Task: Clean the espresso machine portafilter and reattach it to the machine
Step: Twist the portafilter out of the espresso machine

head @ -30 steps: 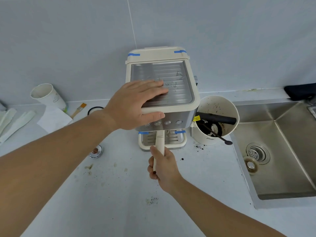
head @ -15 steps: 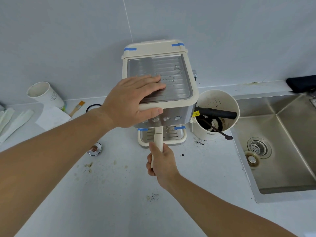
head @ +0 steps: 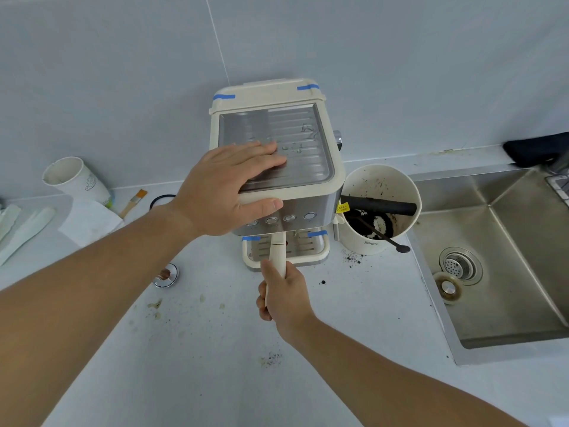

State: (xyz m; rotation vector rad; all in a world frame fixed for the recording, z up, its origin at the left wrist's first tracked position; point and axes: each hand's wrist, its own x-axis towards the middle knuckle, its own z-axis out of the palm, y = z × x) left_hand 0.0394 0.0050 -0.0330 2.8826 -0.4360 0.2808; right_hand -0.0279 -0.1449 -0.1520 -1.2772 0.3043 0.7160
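A cream and steel espresso machine (head: 311, 155) stands against the wall on a white counter. My left hand (head: 228, 189) lies flat on its ribbed top, thumb hooked over the front edge above the buttons. The portafilter's cream handle (head: 277, 251) sticks out toward me from under the machine's front; its head is hidden beneath the machine. My right hand (head: 284, 295) is wrapped around the handle's near end.
A cream knock box (head: 363, 241) holding coffee grounds, a black bar and a dark spoon stands right of the machine. A steel sink (head: 505, 303) lies further right. A small metal basket (head: 165, 275), paper cup (head: 74, 180), brush (head: 134, 201) and paper sit left. Grounds speckle the counter (head: 215, 349).
Both hands keep their hold on the machine and the handle. The handle looks turned slightly, pointing more straight toward me. The camera view has shifted a little.
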